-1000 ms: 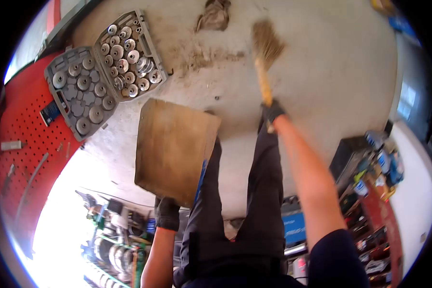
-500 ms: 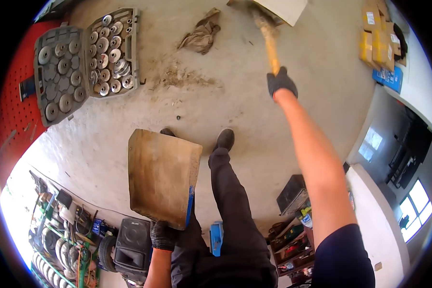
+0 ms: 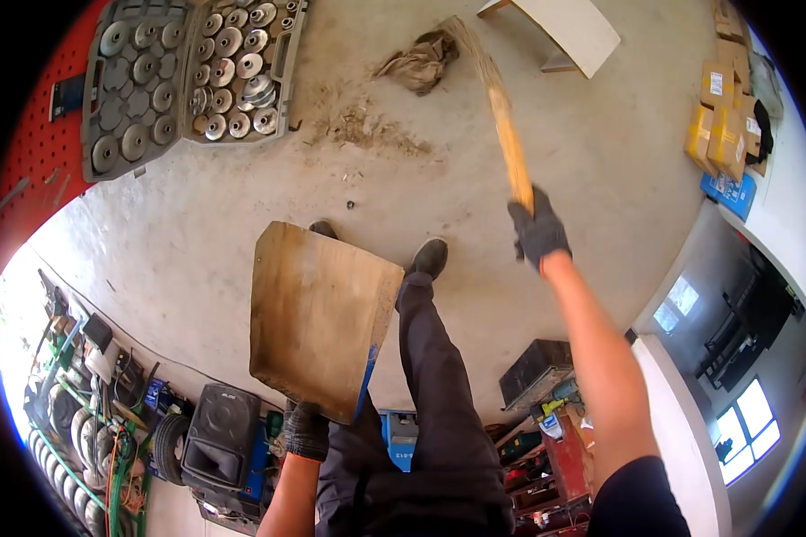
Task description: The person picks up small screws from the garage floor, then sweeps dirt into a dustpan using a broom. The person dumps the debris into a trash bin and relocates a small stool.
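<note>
My left hand point(image 3: 305, 431), in a dark knit glove, is closed on the near end of a dustpan point(image 3: 322, 313). The pan is wide and brown with a blue edge, held above the floor before my legs. Also gloved, my right hand point(image 3: 540, 228) grips the yellow handle of a broom point(image 3: 501, 116). The broom's bristles reach up to a crumpled brown cloth point(image 3: 421, 63) on the floor. Between the cloth and the pan lies a patch of dirt and debris point(image 3: 363, 130), with a small dark round piece point(image 3: 350, 205) nearer my feet.
An open grey case point(image 3: 242, 72) of round metal pieces lies at upper left beside a red perforated panel point(image 3: 49, 116). A pale board point(image 3: 569, 31) stands at the top. Cardboard boxes point(image 3: 725, 125) line the right wall. A black speaker point(image 3: 224, 438) stands at lower left.
My right hand has come down and nearer, and the broom's bristles have swung left from the pale board to the cloth. The view has shifted; the dustpan is still in my left hand.
</note>
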`<action>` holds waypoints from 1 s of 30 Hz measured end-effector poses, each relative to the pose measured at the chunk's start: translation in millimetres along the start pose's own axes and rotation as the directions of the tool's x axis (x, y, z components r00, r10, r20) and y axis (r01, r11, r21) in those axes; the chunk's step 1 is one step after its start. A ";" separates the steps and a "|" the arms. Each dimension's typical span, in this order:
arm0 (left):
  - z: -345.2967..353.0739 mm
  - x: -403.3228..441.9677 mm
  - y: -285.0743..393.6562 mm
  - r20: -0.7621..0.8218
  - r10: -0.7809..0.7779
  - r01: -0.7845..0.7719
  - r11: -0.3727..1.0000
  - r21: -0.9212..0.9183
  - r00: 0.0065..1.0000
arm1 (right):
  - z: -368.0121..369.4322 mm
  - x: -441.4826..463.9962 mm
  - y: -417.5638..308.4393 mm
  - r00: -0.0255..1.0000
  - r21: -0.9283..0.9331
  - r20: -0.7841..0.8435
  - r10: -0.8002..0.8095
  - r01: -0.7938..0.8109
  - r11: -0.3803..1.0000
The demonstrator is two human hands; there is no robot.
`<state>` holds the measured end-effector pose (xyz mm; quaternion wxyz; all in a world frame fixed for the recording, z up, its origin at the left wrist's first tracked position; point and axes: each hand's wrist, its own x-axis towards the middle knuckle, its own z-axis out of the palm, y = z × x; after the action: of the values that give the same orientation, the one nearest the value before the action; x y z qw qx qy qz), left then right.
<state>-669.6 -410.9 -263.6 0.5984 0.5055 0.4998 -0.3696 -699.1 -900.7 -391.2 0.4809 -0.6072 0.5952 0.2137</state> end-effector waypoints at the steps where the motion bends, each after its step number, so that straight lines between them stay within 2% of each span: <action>1: 3.8 4.2 0.8 -0.011 -0.002 0.002 1.000 -0.021 1.000 | 2.0 28.4 -15.0 0.998 -0.077 -0.017 -0.065 0.064 0.995; 3: 4.6 2.2 3.4 -0.040 -0.013 0.011 0.999 -0.044 0.999 | 14.8 75.9 -49.5 0.997 -0.200 -0.025 -0.067 0.060 0.978; 5: 1.1 -1.3 8.1 -0.063 0.015 -0.015 1.000 -0.008 0.998 | 35.8 81.9 -81.1 0.998 -0.067 0.057 0.020 -0.016 0.998; 6: -7.8 -4.8 9.0 -0.078 0.004 -0.004 1.000 -0.006 0.997 | 46.8 79.2 -74.9 0.997 -0.074 0.067 0.035 -0.030 0.997; 8: -21.1 0.7 7.8 -0.022 0.022 -0.022 1.000 0.007 1.000 | 64.8 78.7 -67.1 0.972 -0.040 0.225 0.073 -0.066 0.997; 10: -26.3 5.2 8.3 0.003 0.022 -0.022 0.999 -0.036 1.000 | 61.7 67.6 -43.9 0.963 -0.093 0.258 0.075 -0.052 0.994; 11: -28.0 5.8 9.3 0.025 0.027 -0.025 0.997 -0.070 0.999 | 54.7 34.0 -45.8 0.942 -0.022 0.309 0.134 -0.134 0.991; 15: -23.3 6.6 23.0 0.004 0.013 -0.012 0.995 -0.100 1.000 | 19.8 -60.2 -36.3 0.974 0.107 0.181 0.139 -0.160 0.981; 17: -25.3 12.0 29.7 0.022 -0.008 0.011 0.991 -0.134 1.000 | 7.8 -90.1 -12.6 0.989 0.070 0.050 0.136 -0.139 0.988; 19: -20.3 20.1 42.8 0.036 -0.020 0.025 0.987 -0.156 0.999 | -5.2 -102.1 40.5 0.987 -0.029 -0.065 0.146 -0.148 0.989; 21: -3.5 29.3 59.7 0.052 -0.024 0.034 0.981 -0.192 0.998 | -13.7 -116.3 59.2 0.947 -0.146 -0.152 0.283 -0.305 0.941; 22: -1.3 36.3 65.5 0.047 -0.025 0.034 0.980 -0.196 0.999 | -18.5 -113.4 88.8 0.948 -0.153 -0.149 0.282 -0.304 0.940; 23: -2.4 45.7 72.1 0.065 0.005 0.007 0.984 -0.181 0.998 | -22.6 -100.2 134.9 0.955 -0.285 -0.253 0.158 -0.230 0.931; 25: -0.8 61.4 78.6 0.063 0.078 -0.066 0.984 -0.167 0.995 | -18.6 -71.4 181.4 0.929 -0.460 -0.370 -0.004 -0.179 0.870; 26: 3.1 72.1 81.6 0.002 0.060 -0.058 0.974 -0.221 0.998 | -16.6 -57.3 203.4 0.902 -0.542 -0.423 -0.085 -0.176 0.822; 27: 7.1 81.6 82.2 -0.057 0.031 -0.046 0.961 -0.273 0.998 | -13.7 -51.5 191.3 0.887 -0.602 -0.447 -0.114 -0.204 0.772; 28: 12.1 87.0 82.5 -0.073 0.040 -0.058 0.962 -0.266 0.997 | -10.3 -40.9 184.4 0.895 -0.599 -0.433 -0.106 -0.197 0.776; 30: 32.0 99.5 77.1 -0.030 0.082 -0.087 0.965 -0.247 0.996 | -4.5 3.1 174.2 0.876 -0.673 -0.416 0.245 -0.477 0.565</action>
<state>-566.8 -419.2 -342.4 0.6671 0.4513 0.5258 -0.2735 -861.6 -876.2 -449.2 0.0394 -0.6382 0.6230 0.4507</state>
